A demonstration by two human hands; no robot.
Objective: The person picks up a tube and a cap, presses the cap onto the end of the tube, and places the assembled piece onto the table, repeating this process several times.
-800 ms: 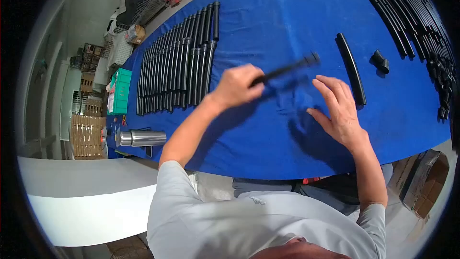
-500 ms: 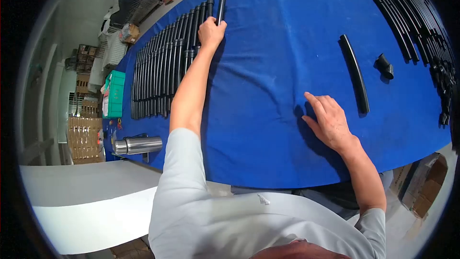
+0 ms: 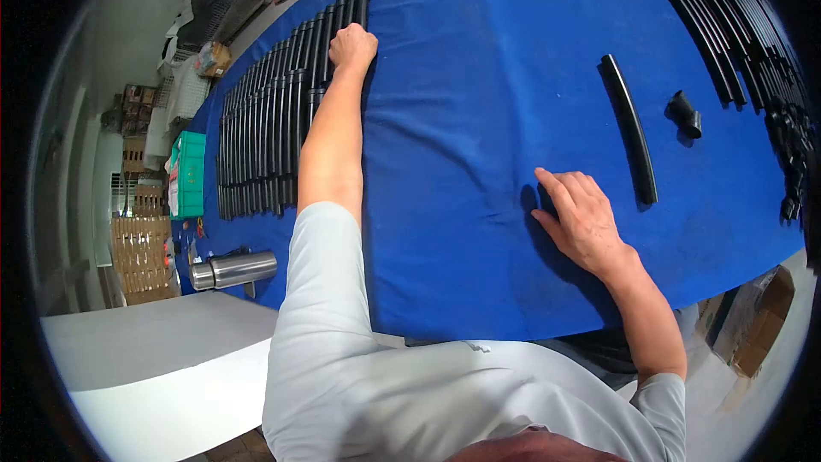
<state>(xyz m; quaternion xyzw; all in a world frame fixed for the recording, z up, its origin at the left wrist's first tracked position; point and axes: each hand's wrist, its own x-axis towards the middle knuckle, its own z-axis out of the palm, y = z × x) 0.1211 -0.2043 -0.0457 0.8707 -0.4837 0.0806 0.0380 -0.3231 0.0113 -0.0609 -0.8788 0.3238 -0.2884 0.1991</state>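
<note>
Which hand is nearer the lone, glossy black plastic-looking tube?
Right. The right hand is beside the tube, left of its near end, not touching. The left hand is far off, at the rows of capped black tubes.

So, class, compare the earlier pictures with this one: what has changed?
The left hand has carried a black tube leftward and forward from mid-table to the right end of the far row. The hand is on it; whether it still grips is hidden. The right hand has drawn back slightly, empty. The loose tube and bent pipe stayed put.
</note>
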